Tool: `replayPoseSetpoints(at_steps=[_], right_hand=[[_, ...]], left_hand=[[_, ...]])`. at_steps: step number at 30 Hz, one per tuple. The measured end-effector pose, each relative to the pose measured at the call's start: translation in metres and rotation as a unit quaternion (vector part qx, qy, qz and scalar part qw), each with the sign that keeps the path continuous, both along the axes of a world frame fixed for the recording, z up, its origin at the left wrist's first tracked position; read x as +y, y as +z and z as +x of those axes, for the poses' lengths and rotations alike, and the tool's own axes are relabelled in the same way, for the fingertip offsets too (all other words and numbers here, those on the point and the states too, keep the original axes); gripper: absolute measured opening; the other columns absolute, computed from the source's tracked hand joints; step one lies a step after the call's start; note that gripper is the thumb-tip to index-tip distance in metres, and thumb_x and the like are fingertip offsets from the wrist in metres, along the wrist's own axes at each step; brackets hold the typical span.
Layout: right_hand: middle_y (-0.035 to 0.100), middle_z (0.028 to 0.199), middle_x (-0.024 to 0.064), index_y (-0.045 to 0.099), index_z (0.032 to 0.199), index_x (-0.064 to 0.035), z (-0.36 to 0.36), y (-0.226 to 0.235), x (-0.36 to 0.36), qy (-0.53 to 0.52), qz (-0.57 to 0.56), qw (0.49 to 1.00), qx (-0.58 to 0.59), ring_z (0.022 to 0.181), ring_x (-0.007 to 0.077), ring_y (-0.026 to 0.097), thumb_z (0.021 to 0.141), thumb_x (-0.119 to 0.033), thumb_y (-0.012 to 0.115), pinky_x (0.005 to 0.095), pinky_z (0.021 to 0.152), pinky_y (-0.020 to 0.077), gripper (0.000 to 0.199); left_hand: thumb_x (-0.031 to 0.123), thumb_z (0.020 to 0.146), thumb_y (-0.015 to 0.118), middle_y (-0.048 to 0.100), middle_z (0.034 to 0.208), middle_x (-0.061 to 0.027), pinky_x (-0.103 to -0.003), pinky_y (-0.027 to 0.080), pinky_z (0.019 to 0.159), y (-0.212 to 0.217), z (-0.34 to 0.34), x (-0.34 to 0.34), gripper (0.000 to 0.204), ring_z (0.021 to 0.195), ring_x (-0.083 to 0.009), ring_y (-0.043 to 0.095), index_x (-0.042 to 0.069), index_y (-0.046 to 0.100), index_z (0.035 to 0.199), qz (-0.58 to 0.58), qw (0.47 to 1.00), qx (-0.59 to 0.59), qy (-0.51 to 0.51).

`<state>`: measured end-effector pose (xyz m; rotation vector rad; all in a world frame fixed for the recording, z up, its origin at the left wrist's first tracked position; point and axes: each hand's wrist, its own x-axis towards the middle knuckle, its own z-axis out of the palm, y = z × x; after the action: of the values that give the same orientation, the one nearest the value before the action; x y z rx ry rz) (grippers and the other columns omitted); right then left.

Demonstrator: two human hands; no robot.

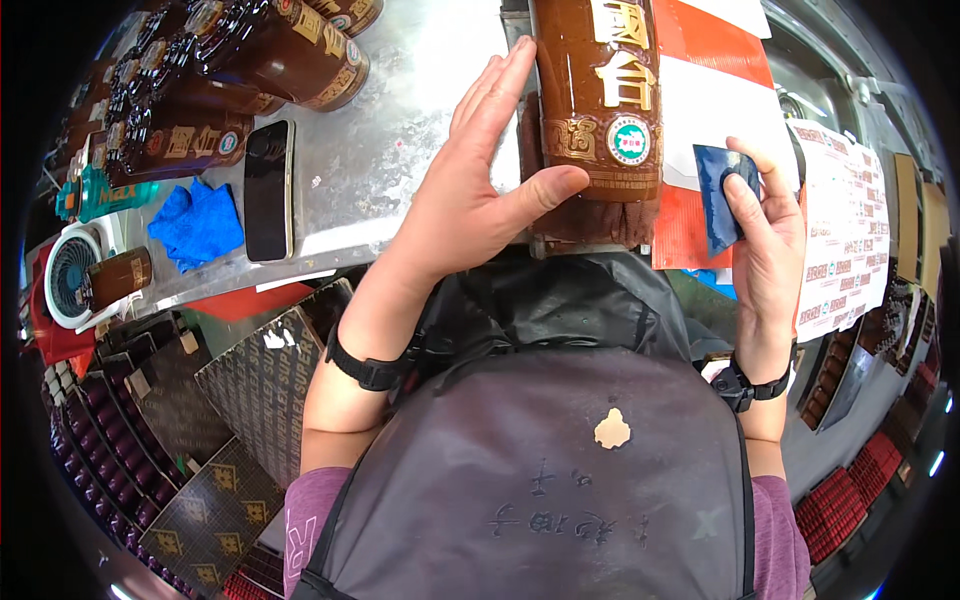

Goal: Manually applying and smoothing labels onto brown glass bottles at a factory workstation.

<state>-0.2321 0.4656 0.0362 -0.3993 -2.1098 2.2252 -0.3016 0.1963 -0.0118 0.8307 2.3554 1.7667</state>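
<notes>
A brown glazed bottle (pixel 600 100) with raised gold characters and a round green-and-white sticker lies in front of me, its base toward me. A brown cloth (pixel 605 222) lies under its near end. My left hand (pixel 480 170) is open against the bottle's left side, fingers stretched out, thumb over its lower edge. To the right of the bottle, apart from it, my right hand (pixel 765 205) pinches a small dark blue flat piece (pixel 722 200) between thumb and fingers. Whether that piece is plastic or a scraper blade I cannot make out.
More brown bottles (pixel 290 50) are grouped at the far left of the metal table (pixel 400 130). Near them lie a phone (pixel 270 190), a blue cloth (pixel 197 225) and a small fan (pixel 75 270). At the right hangs a sheet of printed stickers (pixel 840 220). A dark apron (pixel 540 450) covers my lap.
</notes>
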Motion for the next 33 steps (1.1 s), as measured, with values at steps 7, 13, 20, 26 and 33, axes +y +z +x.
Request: replayPoseSetpoints(at_steps=[7, 13, 20, 26, 33], right_hand=[[0.063, 0.124, 0.0043, 0.059, 0.131, -0.0007, 0.001, -0.014, -0.004, 0.046, -0.026, 0.998, -0.025, 0.107, 0.0069, 0.059, 0.101, -0.011, 0.056, 0.0232, 0.096, 0.0448, 0.031], [0.068, 0.105, 0.0039, 0.059, 0.128, -0.0008, -0.005, 0.007, -0.025, 0.061, 0.012, 0.998, 0.012, 0.092, 0.0068, 0.063, 0.095, -0.005, 0.065, 0.0223, 0.084, 0.0503, 0.034], [0.071, 0.092, 0.0035, 0.066, 0.113, 0.0013, -0.021, 0.018, 0.002, 0.009, 0.215, 0.977, -0.013, 0.081, 0.0067, 0.064, 0.090, -0.009, 0.071, 0.0215, 0.075, 0.0511, 0.025], [0.068, 0.098, 0.0033, 0.066, 0.120, -0.0014, -0.051, 0.000, 0.038, 0.014, 0.300, 0.954, -0.019, 0.091, 0.0093, 0.063, 0.093, -0.014, 0.069, 0.0242, 0.082, 0.0505, 0.030], [0.058, 0.083, -0.0049, 0.068, 0.116, -0.0066, -0.043, 0.004, 0.070, 0.070, 0.272, 0.959, -0.042, 0.076, 0.0041, 0.050, 0.105, -0.019, 0.051, 0.0202, 0.069, 0.0422, 0.024]], left_hand=[[0.038, 0.093, 0.068, 0.030, 0.159, -0.0217, -0.043, 0.021, 0.120, -0.008, 0.004, 0.008, 0.084, 0.149, -0.0365, 0.023, 0.003, 0.025, 0.156, 0.036, 0.999, -0.001, 0.016], [0.041, 0.091, 0.070, 0.025, 0.160, -0.0229, -0.043, 0.020, 0.120, -0.007, 0.000, 0.000, 0.090, 0.150, -0.0372, 0.021, 0.000, 0.022, 0.156, -0.004, 1.000, 0.021, -0.010], [0.050, 0.063, 0.088, 0.012, 0.161, -0.0286, -0.051, 0.019, 0.119, 0.023, 0.011, 0.014, 0.128, 0.148, -0.0473, 0.016, -0.001, 0.016, 0.156, -0.108, 0.985, 0.128, 0.032], [0.020, 0.064, 0.089, 0.015, 0.161, -0.0245, -0.049, 0.025, 0.119, 0.032, 0.005, 0.036, 0.116, 0.148, -0.0457, 0.018, 0.005, 0.022, 0.156, -0.145, 0.971, 0.188, 0.034], [0.019, 0.068, 0.089, 0.008, 0.163, -0.0242, -0.047, 0.026, 0.119, 0.013, -0.001, 0.025, 0.121, 0.150, -0.0399, 0.017, 0.006, 0.009, 0.158, -0.071, 0.989, 0.129, 0.017]])
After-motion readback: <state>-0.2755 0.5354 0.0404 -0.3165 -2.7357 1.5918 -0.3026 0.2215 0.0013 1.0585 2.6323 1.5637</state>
